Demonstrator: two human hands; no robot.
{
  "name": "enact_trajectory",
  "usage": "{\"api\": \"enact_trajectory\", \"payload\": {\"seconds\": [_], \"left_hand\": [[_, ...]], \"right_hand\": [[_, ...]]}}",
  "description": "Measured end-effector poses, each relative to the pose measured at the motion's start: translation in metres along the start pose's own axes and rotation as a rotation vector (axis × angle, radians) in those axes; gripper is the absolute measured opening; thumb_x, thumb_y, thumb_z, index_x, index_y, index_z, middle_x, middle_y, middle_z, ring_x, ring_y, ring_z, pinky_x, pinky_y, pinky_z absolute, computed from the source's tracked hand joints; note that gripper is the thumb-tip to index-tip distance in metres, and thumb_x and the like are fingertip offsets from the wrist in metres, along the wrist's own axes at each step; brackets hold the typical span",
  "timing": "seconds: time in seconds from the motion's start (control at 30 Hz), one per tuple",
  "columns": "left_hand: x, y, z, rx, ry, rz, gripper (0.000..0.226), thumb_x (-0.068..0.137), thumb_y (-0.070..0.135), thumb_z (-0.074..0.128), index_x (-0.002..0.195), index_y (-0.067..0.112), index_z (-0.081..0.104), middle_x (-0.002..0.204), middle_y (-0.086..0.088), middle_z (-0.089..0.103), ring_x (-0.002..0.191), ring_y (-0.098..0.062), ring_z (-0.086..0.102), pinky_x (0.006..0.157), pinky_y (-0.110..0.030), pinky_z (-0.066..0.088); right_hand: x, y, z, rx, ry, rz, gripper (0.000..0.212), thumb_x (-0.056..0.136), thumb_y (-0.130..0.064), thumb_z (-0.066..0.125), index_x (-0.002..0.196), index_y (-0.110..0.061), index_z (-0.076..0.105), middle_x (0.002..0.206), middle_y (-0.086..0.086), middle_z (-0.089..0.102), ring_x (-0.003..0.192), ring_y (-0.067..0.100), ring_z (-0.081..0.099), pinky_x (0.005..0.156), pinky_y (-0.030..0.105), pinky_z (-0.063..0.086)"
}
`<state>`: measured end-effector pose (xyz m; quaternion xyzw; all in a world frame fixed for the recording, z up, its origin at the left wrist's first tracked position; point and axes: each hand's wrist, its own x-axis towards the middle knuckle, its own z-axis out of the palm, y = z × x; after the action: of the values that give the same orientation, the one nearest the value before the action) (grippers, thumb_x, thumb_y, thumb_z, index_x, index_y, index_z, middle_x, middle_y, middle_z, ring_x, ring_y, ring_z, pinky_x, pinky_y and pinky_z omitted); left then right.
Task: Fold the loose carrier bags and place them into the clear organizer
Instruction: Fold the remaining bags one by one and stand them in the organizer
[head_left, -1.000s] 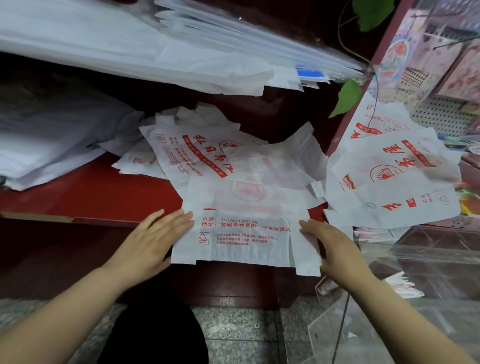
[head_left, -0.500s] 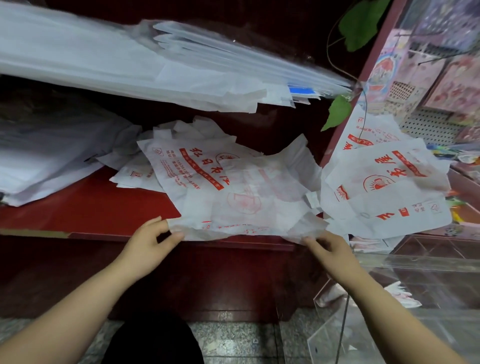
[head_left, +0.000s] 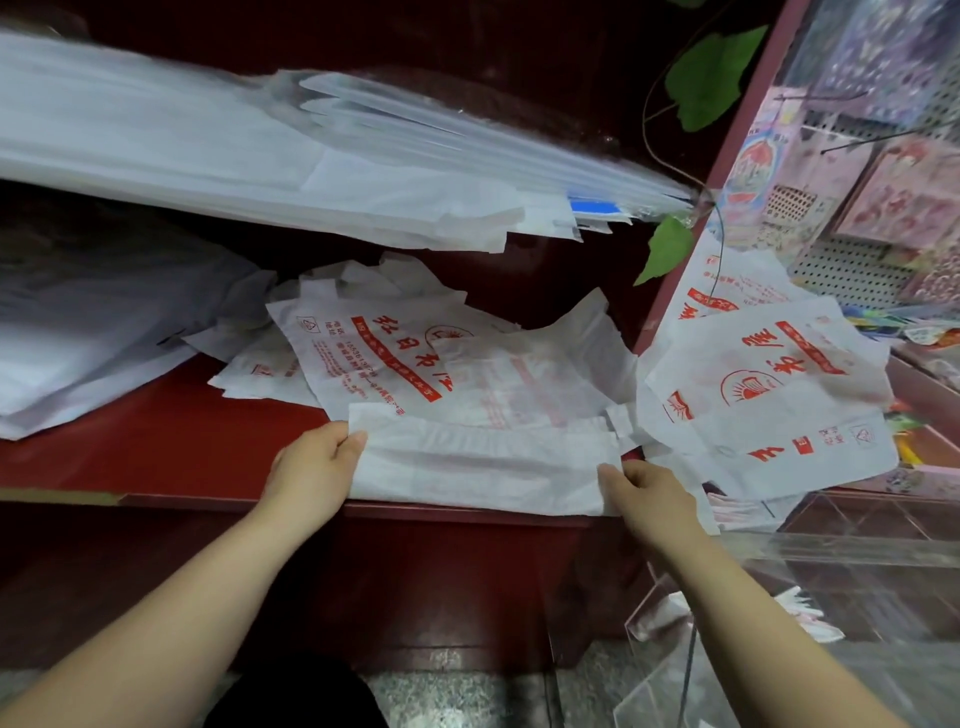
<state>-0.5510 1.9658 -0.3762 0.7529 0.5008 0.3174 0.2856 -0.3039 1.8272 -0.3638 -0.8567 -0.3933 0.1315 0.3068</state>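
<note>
Two hands are on one bag (head_left: 478, 462). I see the left hand (head_left: 311, 467) pinching its left edge with the thumb on top, and the right hand (head_left: 649, 493) pinching its right corner the same way. The fingers underneath are hidden by the plastic. The bag lies as a flat, doubled-over strip along the front lip of the red shelf (head_left: 156, 441). It is thin white film, slightly crinkled, and faint red print shows through too dimly for me to read.

Just behind it a loose pile of bags (head_left: 363, 353) with red lettering overlaps so much that I cannot count them. More bags (head_left: 769, 395) drape off to the right.

The clear organizer (head_left: 831, 623) sits lower right, below the shelf. Its hard transparent panels catch light at the edges and are cut off by the frame. Something white lies inside, but I cannot tell what. Above, a thick stack of white sheets (head_left: 208, 156), blurred, runs off the left edge. A green leaf (head_left: 717, 78) hangs at upper right.
</note>
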Motion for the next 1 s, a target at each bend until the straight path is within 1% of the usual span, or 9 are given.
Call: {"api": "enact_trajectory", "payload": {"seconds": [0.3, 0.4, 0.57, 0.67, 0.77, 0.83, 0.9, 0.93, 1.0], "left_hand": [[0.012, 0.011, 0.017, 0.553, -0.016, 0.049, 0.039, 0.1, 0.032, 0.03, 0.064, 0.018, 0.038, 0.061, 0.005, 0.046, 0.066, -0.023, 0.045, 0.077, -0.028, 0.024], [0.018, 0.015, 0.02, 0.658, -0.026, 0.045, 0.031, 0.099, 0.036, 0.029, 0.104, 0.016, 0.052, 0.091, -0.003, 0.067, 0.088, -0.025, 0.059, 0.082, -0.028, 0.029], [0.018, 0.016, 0.018, 0.651, -0.02, 0.003, 0.049, 0.099, 0.04, 0.022, 0.142, 0.016, 0.025, 0.107, -0.009, 0.067, 0.102, -0.024, 0.059, 0.093, -0.03, 0.03], [0.01, 0.013, 0.017, 0.654, 0.151, 0.052, 0.057, 0.095, 0.043, 0.035, 0.143, 0.014, 0.024, 0.095, -0.007, 0.067, 0.093, -0.025, 0.059, 0.086, -0.032, 0.024], [0.001, 0.011, 0.024, 0.556, 0.269, 0.372, 0.047, 0.085, 0.032, 0.059, 0.124, 0.006, 0.054, 0.099, -0.017, 0.066, 0.092, -0.036, 0.062, 0.083, -0.038, 0.022], [-0.003, 0.019, 0.031, 0.562, 0.057, 0.505, 0.054, 0.086, 0.041, 0.032, 0.124, 0.01, 0.055, 0.123, -0.016, 0.059, 0.116, -0.035, 0.054, 0.1, -0.039, 0.014], [-0.005, 0.03, 0.038, 0.603, -0.173, 0.462, 0.073, 0.082, 0.051, 0.002, 0.143, 0.021, 0.029, 0.153, -0.006, 0.02, 0.142, -0.023, 0.014, 0.11, -0.032, -0.011], [-0.003, 0.028, 0.042, 0.631, -0.255, 0.427, 0.069, 0.086, 0.052, -0.002, 0.147, 0.025, 0.013, 0.155, 0.0, 0.002, 0.143, -0.017, -0.004, 0.108, -0.031, -0.018], [0.002, 0.027, 0.049, 0.681, -0.394, 0.346, 0.053, 0.098, 0.043, 0.008, 0.147, 0.026, -0.002, 0.155, 0.002, -0.011, 0.141, -0.012, -0.016, 0.109, -0.032, -0.018]], "right_hand": [[0.006, -0.005, 0.017, -0.392, 0.126, 0.029, 0.039, 0.091, -0.026, 0.038, 0.054, -0.016, 0.03, 0.058, 0.0, 0.038, 0.078, 0.028, 0.045, 0.079, 0.032, 0.02], [0.006, -0.004, 0.018, -0.463, 0.192, 0.009, 0.034, 0.091, -0.023, 0.038, 0.058, -0.017, 0.035, 0.075, 0.007, 0.056, 0.091, 0.029, 0.056, 0.087, 0.031, 0.025], [0.011, -0.003, 0.02, -0.575, 0.181, 0.036, 0.027, 0.091, -0.022, 0.036, 0.078, -0.013, 0.058, 0.093, 0.01, 0.068, 0.095, 0.027, 0.06, 0.093, 0.031, 0.025], [0.014, -0.002, 0.021, -0.61, 0.154, 0.052, 0.027, 0.091, -0.023, 0.035, 0.083, -0.012, 0.058, 0.093, 0.01, 0.068, 0.094, 0.027, 0.061, 0.093, 0.032, 0.026], [0.015, -0.003, 0.02, -0.582, 0.153, 0.035, 0.024, 0.091, -0.024, 0.036, 0.077, -0.014, 0.051, 0.093, 0.01, 0.068, 0.094, 0.027, 0.06, 0.092, 0.032, 0.025], [0.014, -0.004, 0.018, -0.574, 0.148, 0.041, 0.023, 0.092, -0.024, 0.036, 0.076, -0.014, 0.05, 0.092, 0.009, 0.068, 0.093, 0.027, 0.06, 0.092, 0.032, 0.025], [0.013, -0.005, 0.017, -0.573, 0.124, 0.046, 0.024, 0.092, -0.024, 0.036, 0.075, -0.014, 0.05, 0.091, 0.009, 0.067, 0.093, 0.027, 0.06, 0.092, 0.032, 0.025], [0.012, -0.006, 0.016, -0.575, 0.112, 0.047, 0.024, 0.092, -0.024, 0.036, 0.074, -0.014, 0.049, 0.089, 0.009, 0.066, 0.093, 0.027, 0.06, 0.092, 0.031, 0.025], [0.011, -0.008, 0.014, -0.549, 0.094, 0.051, 0.023, 0.091, -0.025, 0.036, 0.074, -0.013, 0.048, 0.087, 0.009, 0.065, 0.094, 0.027, 0.06, 0.091, 0.031, 0.025]]}}
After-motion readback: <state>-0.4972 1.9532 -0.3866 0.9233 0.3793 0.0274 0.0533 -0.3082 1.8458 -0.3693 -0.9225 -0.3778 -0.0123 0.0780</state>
